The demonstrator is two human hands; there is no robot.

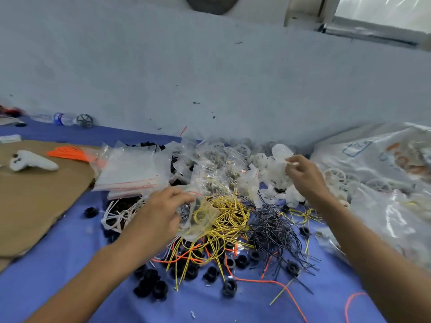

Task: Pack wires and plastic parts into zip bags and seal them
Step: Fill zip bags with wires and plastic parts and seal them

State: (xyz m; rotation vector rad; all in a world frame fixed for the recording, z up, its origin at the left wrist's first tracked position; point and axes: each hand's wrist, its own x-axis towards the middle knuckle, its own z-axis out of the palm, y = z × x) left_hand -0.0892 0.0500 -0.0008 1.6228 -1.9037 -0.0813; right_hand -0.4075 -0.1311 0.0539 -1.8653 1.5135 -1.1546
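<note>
While both bare arms reach in from the near edge over a blue tablecloth (pixel 70 252), the left hand (pixel 158 215) pinches a small clear zip bag (pixel 200 217) near its red-striped mouth, with the thumb and curled fingers closed on the plastic. Inside the bag sits a coil of yellow wire, and the bag overlaps the left side of a loose pile of yellow wires (pixel 233 215) at the middle of the cloth.

Farther away and to the right, the right hand (pixel 305 176) pinches a pale plastic part (pixel 283 151) between thumb and fingertips, at the top of a heap of white plastic parts (pixel 263 173). Whether the part is lifted clear of the heap cannot be told.

Just right of the yellow pile lies a tangle of dark wires (pixel 272 227). Orange wires (pixel 261 279) and black plastic rings (pixel 151 285) are scattered nearer the viewer, and white wires (pixel 116 215) lie left of the left hand. A stack of empty zip bags (pixel 133 173) rests beyond them. A cardboard sheet (pixel 30 206) on the far left carries a white handheld controller (pixel 32 162). A large crinkled plastic sack (pixel 391 187) fills the right side, and a water bottle (pixel 60 118) lies by the pale wall (pixel 210 78).
</note>
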